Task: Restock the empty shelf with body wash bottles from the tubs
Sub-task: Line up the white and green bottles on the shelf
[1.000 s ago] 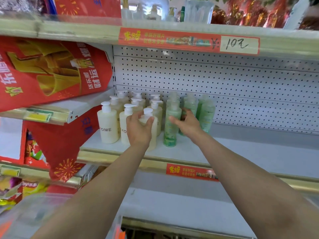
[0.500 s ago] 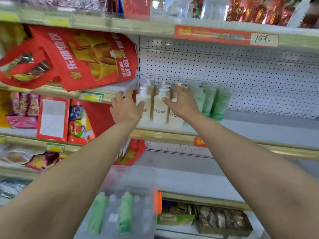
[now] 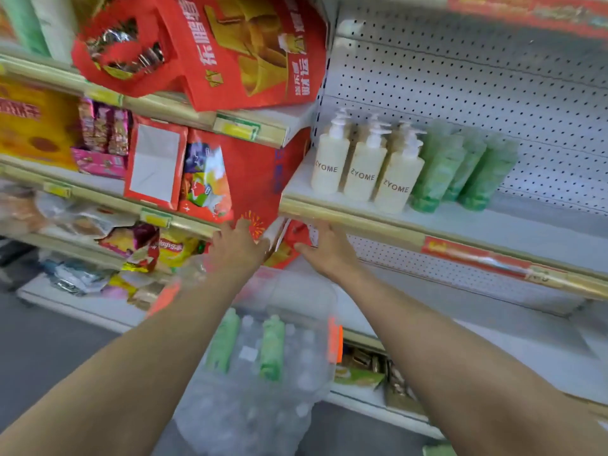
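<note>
Bare to wrist: left forearm point(image 3: 141, 363), right forearm point(image 3: 454, 357); left grip point(image 3: 238, 250), right grip point(image 3: 329, 251) also bare, blurred.

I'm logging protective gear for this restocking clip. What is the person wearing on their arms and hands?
Nothing visible: no sleeves reach into view, and the left hand and right hand show no gloves, watch or rings.

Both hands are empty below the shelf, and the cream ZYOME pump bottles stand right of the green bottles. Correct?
No. The head view shows the cream ZYOME pump bottles left of the green bottles. The left hand and right hand are empty.
</note>
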Tool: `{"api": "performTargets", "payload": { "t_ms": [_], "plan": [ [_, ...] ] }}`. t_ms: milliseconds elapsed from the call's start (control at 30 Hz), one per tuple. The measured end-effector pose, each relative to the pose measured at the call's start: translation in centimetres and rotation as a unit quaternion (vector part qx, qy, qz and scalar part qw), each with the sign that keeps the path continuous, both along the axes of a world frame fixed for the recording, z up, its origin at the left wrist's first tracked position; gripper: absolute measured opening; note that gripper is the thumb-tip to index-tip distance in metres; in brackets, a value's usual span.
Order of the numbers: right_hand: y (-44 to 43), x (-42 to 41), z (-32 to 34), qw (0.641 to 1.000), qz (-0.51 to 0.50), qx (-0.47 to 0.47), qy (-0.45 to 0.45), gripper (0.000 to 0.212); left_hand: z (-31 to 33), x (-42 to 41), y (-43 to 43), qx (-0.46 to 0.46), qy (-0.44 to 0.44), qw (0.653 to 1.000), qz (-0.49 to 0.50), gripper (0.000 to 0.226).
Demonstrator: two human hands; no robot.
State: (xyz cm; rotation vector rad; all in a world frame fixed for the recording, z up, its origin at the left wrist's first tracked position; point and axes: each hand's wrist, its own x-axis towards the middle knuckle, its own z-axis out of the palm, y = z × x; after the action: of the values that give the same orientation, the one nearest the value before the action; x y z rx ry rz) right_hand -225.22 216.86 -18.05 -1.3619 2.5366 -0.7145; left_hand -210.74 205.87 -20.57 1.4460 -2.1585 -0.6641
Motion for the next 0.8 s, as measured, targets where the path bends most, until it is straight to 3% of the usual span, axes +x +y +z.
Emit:
{"api": "performTargets", "payload": {
  "t_ms": [200, 400, 533, 633, 800],
  "plan": [
    [-1.4, 1.7, -10.3, 0.985, 0.013, 0.121, -0.122, 0.062, -9.5, 3.5, -1.1, 0.151, -0.100, 0.983, 0.026, 0.065],
    [-1.4, 2.6, -19.7, 0.922, -0.016, 0.261, -0.286, 0.055, -18.1, 5.5, -2.3, 0.315, -0.157, 0.934, 0.055, 0.082],
    [-2.2, 2.4, -24.2, 0.880, -0.080, 0.295, -0.363, 0.049, -22.3, 4.8, -2.4, 0.380, -0.187, 0.904, 0.061, 0.087],
    [-2.9, 2.6, -26.2, 0.850, -0.117, 0.305, -0.412, 0.065, -24.9, 4.0, -2.4, 0.408, -0.195, 0.888, 0.086, 0.095],
    [-3.5, 2.5, -29.9, 0.847, -0.140, 0.295, -0.419, 0.086, -25.8, 2.8, -3.1, 0.405, -0.225, 0.878, 0.119, 0.096]
  ]
}}
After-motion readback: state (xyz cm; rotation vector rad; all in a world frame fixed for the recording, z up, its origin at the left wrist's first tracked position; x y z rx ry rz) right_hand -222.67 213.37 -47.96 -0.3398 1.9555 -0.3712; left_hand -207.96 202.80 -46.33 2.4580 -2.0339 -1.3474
